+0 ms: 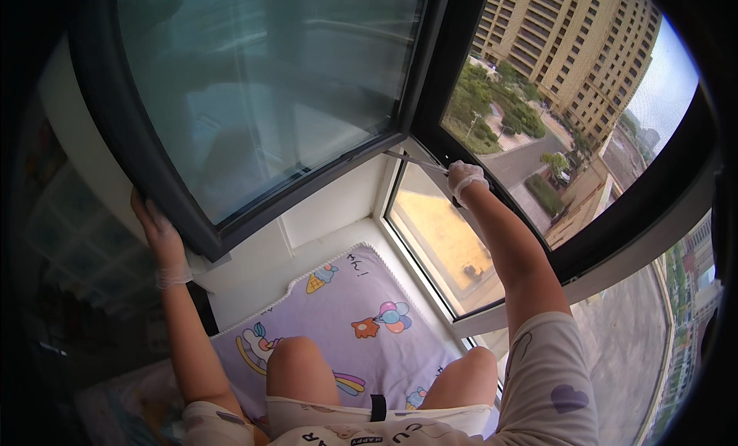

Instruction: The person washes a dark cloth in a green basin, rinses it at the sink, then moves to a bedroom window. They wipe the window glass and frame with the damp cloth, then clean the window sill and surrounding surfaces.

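Note:
My left hand (164, 238), in a thin clear glove, grips the lower outer corner area of the dark-framed window sash (210, 238), which stands swung inward at the left. In a similar glove, my right hand (468, 178) is closed at the lower rail of the dark window frame (441, 140), at the end of a thin metal stay arm (418, 159) that runs to the sash. Its fingers are partly hidden, and whether they hold the arm or something small cannot be told. A screen mesh (553, 100) covers the opening beyond the frame.
Under my knees a purple cartoon-print mat (340, 319) lies on the white sill ledge (323, 244). A fixed lower window pane (441, 232) is at its right. White wall panels (331, 206) stand behind the ledge. Tall buildings and ground far below show outside.

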`<state>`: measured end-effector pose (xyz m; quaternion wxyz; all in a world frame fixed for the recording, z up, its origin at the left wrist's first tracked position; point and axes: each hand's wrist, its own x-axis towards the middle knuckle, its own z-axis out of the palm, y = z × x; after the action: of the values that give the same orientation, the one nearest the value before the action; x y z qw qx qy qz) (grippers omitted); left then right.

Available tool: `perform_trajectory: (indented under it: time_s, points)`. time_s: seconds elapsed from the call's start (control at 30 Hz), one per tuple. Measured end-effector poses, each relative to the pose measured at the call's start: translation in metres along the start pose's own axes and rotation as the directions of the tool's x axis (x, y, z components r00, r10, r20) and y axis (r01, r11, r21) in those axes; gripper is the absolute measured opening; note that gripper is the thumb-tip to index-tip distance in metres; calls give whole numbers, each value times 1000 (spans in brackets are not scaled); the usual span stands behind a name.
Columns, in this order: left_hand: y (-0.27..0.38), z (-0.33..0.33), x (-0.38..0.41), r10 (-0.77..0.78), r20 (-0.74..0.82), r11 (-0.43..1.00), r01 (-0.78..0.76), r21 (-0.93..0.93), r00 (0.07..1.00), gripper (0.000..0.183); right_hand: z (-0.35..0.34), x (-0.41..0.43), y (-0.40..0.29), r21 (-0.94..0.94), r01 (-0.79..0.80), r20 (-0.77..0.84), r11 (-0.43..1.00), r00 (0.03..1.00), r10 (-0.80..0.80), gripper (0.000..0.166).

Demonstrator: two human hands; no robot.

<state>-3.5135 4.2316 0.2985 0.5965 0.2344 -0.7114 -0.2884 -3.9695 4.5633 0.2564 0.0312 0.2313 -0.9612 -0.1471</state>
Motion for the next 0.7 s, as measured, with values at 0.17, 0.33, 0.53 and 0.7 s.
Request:
perform_trajectory:
  time_s: [0.17, 0.33, 0.53, 0.7]
  points:
    - [-16, -5, 3, 33, -36, 999, -34, -27, 999, 52, -14, 0, 5, -66, 174, 50, 983, 984, -171, 30]
    - [-13, -6, 0, 77, -44, 997, -76, 18, 996, 52, -32, -9, 8, -87, 297, 82, 951, 953, -291, 30]
    - [-17, -5, 0, 9, -32, 999, -11, -50, 999, 55, -13, 8, 20, -123, 280, -29, 952, 958, -285, 27]
    - [-14, -9, -2, -3, -12, 998, 2, -63, 1000, 58, -44, -21, 31, 337, 95, -32, 937, 995, -90, 25]
